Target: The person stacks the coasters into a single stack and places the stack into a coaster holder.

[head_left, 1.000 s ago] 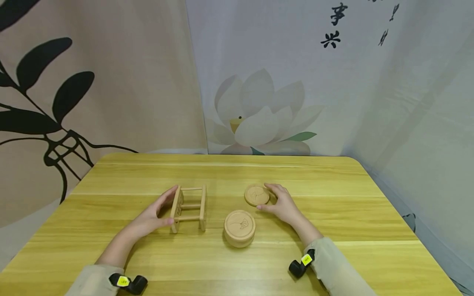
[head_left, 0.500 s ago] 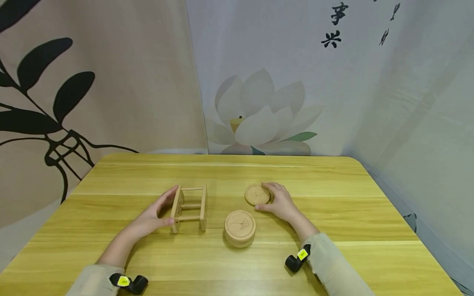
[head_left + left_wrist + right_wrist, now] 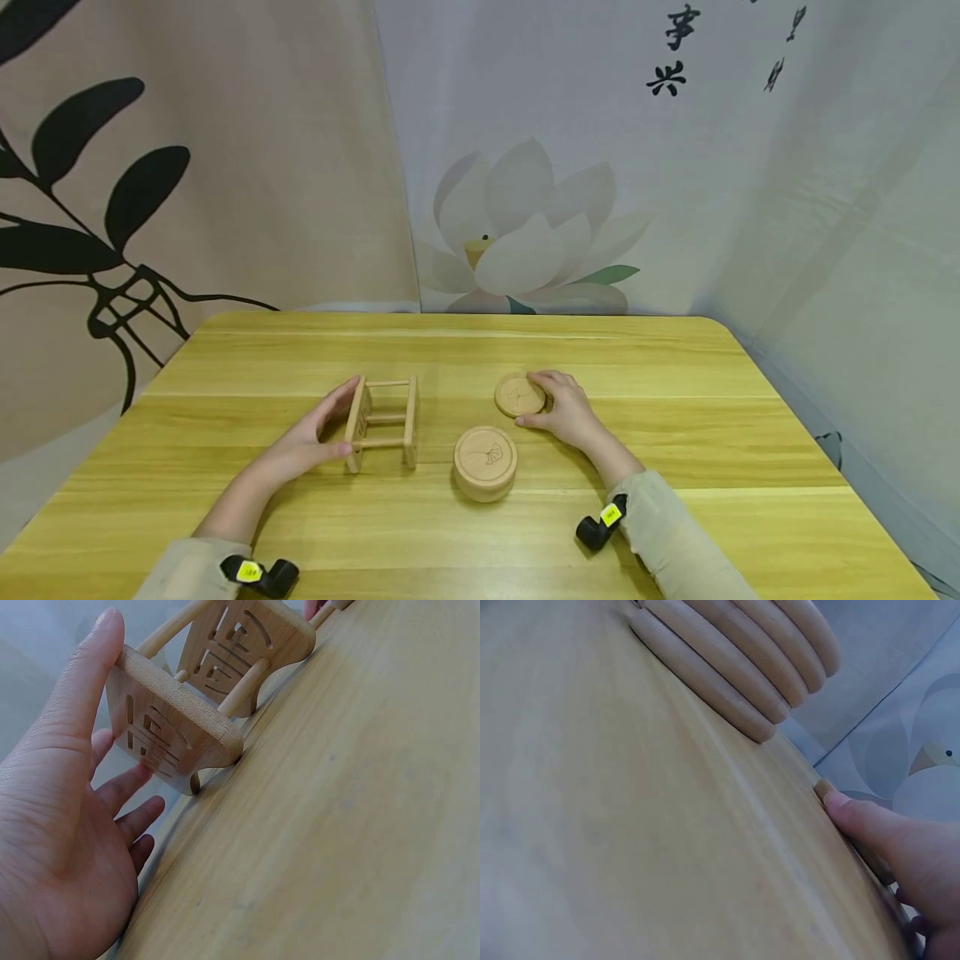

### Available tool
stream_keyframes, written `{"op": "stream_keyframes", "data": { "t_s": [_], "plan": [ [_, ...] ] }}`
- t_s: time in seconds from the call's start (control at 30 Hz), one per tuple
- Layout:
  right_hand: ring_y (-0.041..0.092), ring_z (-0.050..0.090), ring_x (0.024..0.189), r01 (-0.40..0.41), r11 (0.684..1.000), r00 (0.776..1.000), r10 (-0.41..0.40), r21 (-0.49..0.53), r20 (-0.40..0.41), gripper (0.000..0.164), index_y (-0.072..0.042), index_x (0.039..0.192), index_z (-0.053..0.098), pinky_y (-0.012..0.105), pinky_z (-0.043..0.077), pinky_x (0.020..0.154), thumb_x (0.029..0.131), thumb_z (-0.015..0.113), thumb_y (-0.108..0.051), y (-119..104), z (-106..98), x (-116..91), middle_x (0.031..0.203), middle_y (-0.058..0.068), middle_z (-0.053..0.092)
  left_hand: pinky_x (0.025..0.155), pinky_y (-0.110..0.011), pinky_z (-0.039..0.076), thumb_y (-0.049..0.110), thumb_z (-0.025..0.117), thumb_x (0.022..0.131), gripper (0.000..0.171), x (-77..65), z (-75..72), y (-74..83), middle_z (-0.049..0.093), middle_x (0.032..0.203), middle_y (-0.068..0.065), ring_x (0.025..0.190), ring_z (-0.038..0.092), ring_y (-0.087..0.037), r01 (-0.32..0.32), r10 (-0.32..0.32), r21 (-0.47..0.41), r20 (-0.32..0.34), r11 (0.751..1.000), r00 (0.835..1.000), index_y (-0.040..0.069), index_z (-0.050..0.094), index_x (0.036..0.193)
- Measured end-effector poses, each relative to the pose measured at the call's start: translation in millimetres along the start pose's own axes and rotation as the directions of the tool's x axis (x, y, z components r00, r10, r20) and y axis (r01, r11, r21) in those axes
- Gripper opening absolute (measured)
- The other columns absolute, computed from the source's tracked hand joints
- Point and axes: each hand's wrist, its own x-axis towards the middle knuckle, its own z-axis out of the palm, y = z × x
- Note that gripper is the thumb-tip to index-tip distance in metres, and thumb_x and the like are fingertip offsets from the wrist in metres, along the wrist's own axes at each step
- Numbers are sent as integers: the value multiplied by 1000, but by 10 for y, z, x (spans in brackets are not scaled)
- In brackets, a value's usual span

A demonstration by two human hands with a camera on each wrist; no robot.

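My left hand (image 3: pixel 300 442) holds a small wooden coaster holder (image 3: pixel 357 427) by its left side panel, thumb at the near end and fingers at the far end. In the left wrist view, the cut-out panels of the coaster holder (image 3: pixel 161 724) stand on the table, joined by round rods. My right hand (image 3: pixel 568 414) has thumb and fingers around the right edge of a round wooden coaster (image 3: pixel 516 395), which lies flat. Nearer to me is a stack of coasters (image 3: pixel 485 458), the top one engraved with a leaf. The right wrist view shows several layers in this stack (image 3: pixel 731 664).
The wooden table (image 3: pixel 300 517) carries all these things. Behind it hangs a printed curtain (image 3: pixel 480 167) with a lotus and dark leaves. Each sleeve bears a black wrist camera, one on the left (image 3: pixel 277 578) and one on the right (image 3: pixel 594 533).
My right hand has moved slightly left and its fingers have drawn in around the coaster's edge. The left hand, coaster holder and stack have stayed in place.
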Motion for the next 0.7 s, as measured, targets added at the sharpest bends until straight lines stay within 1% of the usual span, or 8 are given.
{"op": "stream_keyframes", "data": {
  "t_s": [0.23, 0.33, 0.5, 0.7],
  "plan": [
    [36, 42, 124, 10, 1000, 1000, -9, 24, -27, 79, -1, 136, 52, 53, 33, 103, 71, 86, -31, -26, -10, -18, 131, 16, 52, 98, -75, 10, 20, 73, 87, 89, -7, -5, 17, 24, 153, -17, 135, 21, -44, 2, -2, 2, 1, 1000, 1000, 29, 15, 154],
    [35, 42, 123, 7, 999, 999, -6, 38, -34, 78, 0, 135, 53, 51, 35, 102, 71, 86, -29, -32, -11, -21, 130, 16, 52, 98, -75, 10, 20, 73, 87, 89, -7, -4, 19, 24, 153, -17, 135, 21, -43, 5, -5, 1, 1, 1000, 1000, 30, 16, 154],
    [34, 42, 122, 6, 998, 999, -3, 59, -45, 78, 2, 135, 52, 48, 36, 103, 71, 86, -28, -36, -13, -23, 129, 16, 52, 99, -74, 11, 22, 73, 87, 89, -4, 3, 25, 25, 153, -18, 135, 22, -44, 6, -6, 5, -2, 1000, 1000, 30, 16, 154],
    [33, 41, 122, 14, 997, 998, -9, 76, -62, 79, 2, 135, 52, 47, 37, 102, 71, 86, -28, -54, -22, -38, 129, 16, 51, 99, -74, 12, 30, 73, 87, 88, -1, 4, 32, 25, 152, -18, 134, 23, -43, 8, -8, 1, 0, 1000, 1000, 31, 16, 154]
  ]
}}
